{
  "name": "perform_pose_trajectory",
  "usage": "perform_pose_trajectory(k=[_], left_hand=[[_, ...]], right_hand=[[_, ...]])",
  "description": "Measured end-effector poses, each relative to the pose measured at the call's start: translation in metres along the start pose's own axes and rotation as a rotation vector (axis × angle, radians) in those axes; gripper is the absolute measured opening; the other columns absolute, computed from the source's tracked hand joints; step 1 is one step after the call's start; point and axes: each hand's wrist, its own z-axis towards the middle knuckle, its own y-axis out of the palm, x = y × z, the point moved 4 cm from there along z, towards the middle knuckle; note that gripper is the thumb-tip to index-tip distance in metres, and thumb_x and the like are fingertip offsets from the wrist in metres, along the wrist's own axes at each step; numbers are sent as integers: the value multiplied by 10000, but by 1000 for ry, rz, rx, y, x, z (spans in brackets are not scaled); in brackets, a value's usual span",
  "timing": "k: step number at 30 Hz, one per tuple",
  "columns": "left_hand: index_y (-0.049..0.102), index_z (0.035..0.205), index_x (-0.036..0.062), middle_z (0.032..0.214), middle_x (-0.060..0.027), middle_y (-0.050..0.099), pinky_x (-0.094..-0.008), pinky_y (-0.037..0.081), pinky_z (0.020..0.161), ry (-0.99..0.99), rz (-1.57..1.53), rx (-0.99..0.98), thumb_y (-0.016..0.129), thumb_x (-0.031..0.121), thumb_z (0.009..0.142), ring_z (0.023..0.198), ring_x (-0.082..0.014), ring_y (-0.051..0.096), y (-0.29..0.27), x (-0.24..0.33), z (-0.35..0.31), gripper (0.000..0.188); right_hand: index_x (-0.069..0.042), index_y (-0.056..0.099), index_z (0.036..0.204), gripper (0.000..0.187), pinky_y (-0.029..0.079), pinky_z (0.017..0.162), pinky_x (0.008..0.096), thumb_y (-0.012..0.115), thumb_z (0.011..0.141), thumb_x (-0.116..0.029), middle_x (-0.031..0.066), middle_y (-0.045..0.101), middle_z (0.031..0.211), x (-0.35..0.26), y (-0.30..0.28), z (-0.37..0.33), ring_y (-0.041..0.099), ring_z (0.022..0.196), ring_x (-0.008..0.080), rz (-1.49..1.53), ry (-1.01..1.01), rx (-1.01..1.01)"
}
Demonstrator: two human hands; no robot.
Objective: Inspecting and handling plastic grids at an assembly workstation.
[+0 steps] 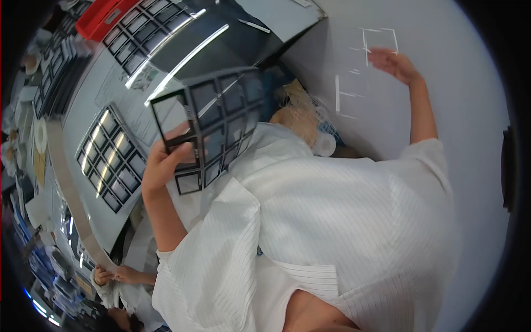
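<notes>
My left hand [168, 157] grips a sheet of black-framed panes [224, 99] at its left column, fingers showing through an open frame. The sheet stands tilted above the table's near edge, its panes clear and glossy. Out to the far right, my right hand [394, 63] is stretched away from my body, fingers extended and slightly blurred. Beside those fingers are thin white strips [379, 29] forming a rectangular outline, with more pale strips [338, 94] below. Whether they hang, fall or stick to the pale surface, I cannot tell.
On the white table [83, 119] lie another pane sheet [113, 157], a larger grid sheet [146, 33] and a red tray [105, 19]. Dark sheets [61, 77] are stacked at left. Tangled scrap [296, 119] and a white roll [324, 145] sit below the edge. Another person's hands [113, 275] show lower left.
</notes>
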Motion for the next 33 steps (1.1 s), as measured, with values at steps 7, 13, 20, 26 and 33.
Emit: perform_pose_trajectory(k=[7, 13, 20, 26, 33], left_hand=[[397, 1339, -41, 1070, -234, 633, -410, 579, 757, 120, 35, 302, 534, 72, 903, 917, -323, 665, 8, 67, -2, 470], [377, 1349, -40, 1116, -258, 597, -453, 567, 806, 261, 78, 352, 493, 85, 932, 1089, -376, 577, 19, 82, 8, 450], [326, 1396, 24, 1227, -259, 535, -456, 543, 856, 570, -398, 375, 506, 112, 939, 1016, -361, 620, 35, 68, 21, 499], [340, 1406, 114, 1336, -193, 471, -448, 498, 926, 579, -617, 404, 526, 101, 933, 1116, -354, 568, 11, 30, 26, 509], [510, 1158, 26, 1034, -125, 634, -271, 534, 659, 326, -582, 842, 578, 263, 924, 859, -215, 661, -98, -28, 67, 340]], right_hand=[[18, 454, 1285, 446, 380, 998, 419, 496, 861, -115, 240, 449, 1331, 338, 116, 14, 435, 1222, 372, -1222, -66, 669], [63, 387, 1315, 760, 350, 1020, 427, 679, 769, -378, 263, 452, 1311, 448, 207, 68, 446, 1211, 383, -1343, 477, 401], [-68, 324, 1394, 788, 482, 852, 385, 517, 854, -609, 129, 591, 1173, 176, 331, 95, 603, 1003, 258, 812, 329, -655], [-56, 407, 1282, 448, 450, 482, 193, 536, 943, -319, 72, 648, 942, 14, 318, 165, 579, 612, 93, 261, -239, -69], [-8, 380, 1258, 369, 469, 546, 200, 512, 940, -142, 104, 661, 892, -79, 320, 313, 580, 608, 102, -152, -483, -332]])
